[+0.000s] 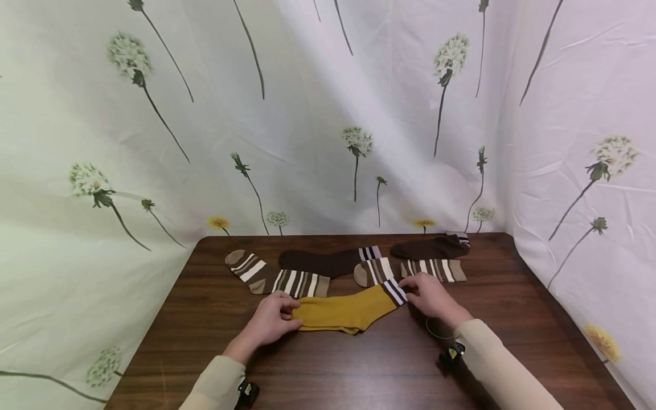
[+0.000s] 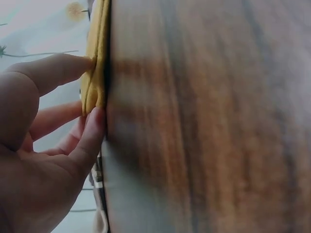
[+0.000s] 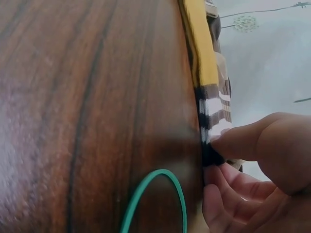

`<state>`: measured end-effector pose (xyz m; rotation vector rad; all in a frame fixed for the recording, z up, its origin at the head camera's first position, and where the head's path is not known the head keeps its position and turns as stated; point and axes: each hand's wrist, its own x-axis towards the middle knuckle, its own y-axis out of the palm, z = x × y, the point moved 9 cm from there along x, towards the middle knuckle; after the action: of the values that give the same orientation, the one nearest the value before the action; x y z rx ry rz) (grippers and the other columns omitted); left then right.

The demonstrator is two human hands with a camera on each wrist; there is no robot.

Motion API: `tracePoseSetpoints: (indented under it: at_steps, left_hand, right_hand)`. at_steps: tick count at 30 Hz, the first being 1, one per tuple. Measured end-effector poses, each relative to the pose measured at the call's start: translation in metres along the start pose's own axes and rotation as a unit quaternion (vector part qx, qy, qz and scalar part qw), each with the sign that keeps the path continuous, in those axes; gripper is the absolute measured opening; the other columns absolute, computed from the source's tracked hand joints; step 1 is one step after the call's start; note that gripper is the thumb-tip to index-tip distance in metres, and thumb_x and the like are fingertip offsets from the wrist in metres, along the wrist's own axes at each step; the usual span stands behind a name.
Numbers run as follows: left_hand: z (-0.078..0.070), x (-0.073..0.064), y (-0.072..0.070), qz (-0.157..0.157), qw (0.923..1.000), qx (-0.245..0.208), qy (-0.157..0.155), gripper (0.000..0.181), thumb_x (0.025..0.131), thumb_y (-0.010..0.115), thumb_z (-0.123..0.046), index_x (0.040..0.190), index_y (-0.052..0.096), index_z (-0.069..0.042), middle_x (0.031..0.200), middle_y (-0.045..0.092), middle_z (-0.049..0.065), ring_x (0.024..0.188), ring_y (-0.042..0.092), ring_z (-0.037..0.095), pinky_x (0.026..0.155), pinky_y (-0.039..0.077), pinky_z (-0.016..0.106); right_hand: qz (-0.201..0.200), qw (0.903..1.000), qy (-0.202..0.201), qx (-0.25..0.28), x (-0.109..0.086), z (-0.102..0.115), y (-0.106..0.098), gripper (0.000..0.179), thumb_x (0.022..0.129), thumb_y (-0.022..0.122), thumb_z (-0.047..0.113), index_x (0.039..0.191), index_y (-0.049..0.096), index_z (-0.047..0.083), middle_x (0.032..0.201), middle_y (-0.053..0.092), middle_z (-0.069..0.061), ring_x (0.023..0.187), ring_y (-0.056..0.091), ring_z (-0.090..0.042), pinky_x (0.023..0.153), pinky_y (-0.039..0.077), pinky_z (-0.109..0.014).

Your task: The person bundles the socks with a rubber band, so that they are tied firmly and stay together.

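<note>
A mustard-yellow sock (image 1: 338,312) lies flat across the front of the sock group, its cuff banded in dark and white stripes. At its left end my left hand (image 1: 271,319) holds the edge, with thumb and fingers on the yellow fabric (image 2: 97,73) in the left wrist view. My right hand (image 1: 430,295) pinches the striped cuff (image 3: 211,121) at the other end, thumb above and fingers below in the right wrist view. Just behind lie a brown-and-white striped sock (image 1: 302,283) on the left and another striped sock (image 1: 435,270) close to my right hand.
A dark brown sock (image 1: 323,262) and a second dark brown sock (image 1: 430,247) lie near the back edge of the wooden table (image 1: 328,370). Dandelion-print cloth (image 1: 307,114) hangs behind and beside it. A thin green loop (image 3: 182,204) hangs by my right wrist.
</note>
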<state>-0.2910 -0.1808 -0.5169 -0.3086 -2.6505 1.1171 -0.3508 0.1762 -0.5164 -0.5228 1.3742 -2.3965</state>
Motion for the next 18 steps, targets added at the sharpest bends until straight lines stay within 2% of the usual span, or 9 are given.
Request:
tracePoseSetpoints:
  at_steps: [4, 7, 11, 18]
  left_hand:
    - [-0.006, 0.002, -0.004, -0.012, 0.9998, 0.010, 0.012, 0.026, 0.081, 0.089, -0.013, 0.103, 0.079, -0.002, 0.104, 0.063, 0.009, 0.086, 0.066, 0.020, 0.075, 0.061, 0.028]
    - [-0.014, 0.006, -0.009, -0.032, 0.9989, 0.025, 0.024, 0.021, 0.082, 0.088, -0.014, 0.099, 0.079, -0.007, 0.104, 0.063, 0.006, 0.086, 0.064, 0.021, 0.076, 0.056, 0.028]
    - [-0.023, 0.012, -0.011, -0.053, 0.9975, 0.028, 0.038, 0.019, 0.083, 0.087, -0.014, 0.100, 0.079, -0.008, 0.104, 0.065, 0.006, 0.087, 0.062, 0.024, 0.076, 0.051, 0.030]
    - [-0.041, 0.027, -0.004, -0.039, 0.9973, 0.022, 0.058, 0.018, 0.088, 0.083, -0.012, 0.105, 0.079, -0.007, 0.095, 0.067, 0.011, 0.084, 0.061, 0.029, 0.075, 0.048, 0.032]
  right_hand:
    - [0.007, 0.9999, -0.004, 0.006, -0.001, -0.001, -0.003, 0.026, 0.091, 0.075, 0.001, 0.116, 0.079, 0.007, 0.110, 0.075, -0.012, 0.094, 0.070, -0.026, 0.082, 0.058, -0.047]
    - [-0.001, 0.9998, -0.016, 0.009, -0.003, -0.002, -0.009, 0.025, 0.091, 0.075, 0.003, 0.115, 0.079, 0.007, 0.106, 0.076, -0.009, 0.089, 0.070, -0.023, 0.079, 0.058, -0.044]
    - [-0.014, 0.9996, -0.008, 0.023, -0.006, -0.008, -0.016, 0.023, 0.093, 0.075, 0.004, 0.116, 0.078, 0.006, 0.104, 0.075, -0.007, 0.088, 0.070, -0.021, 0.076, 0.059, -0.040]
    - [-0.050, 0.9986, 0.007, 0.018, -0.009, -0.023, -0.030, 0.020, 0.091, 0.076, 0.005, 0.111, 0.078, 0.004, 0.101, 0.076, -0.009, 0.085, 0.071, -0.023, 0.076, 0.059, -0.044]
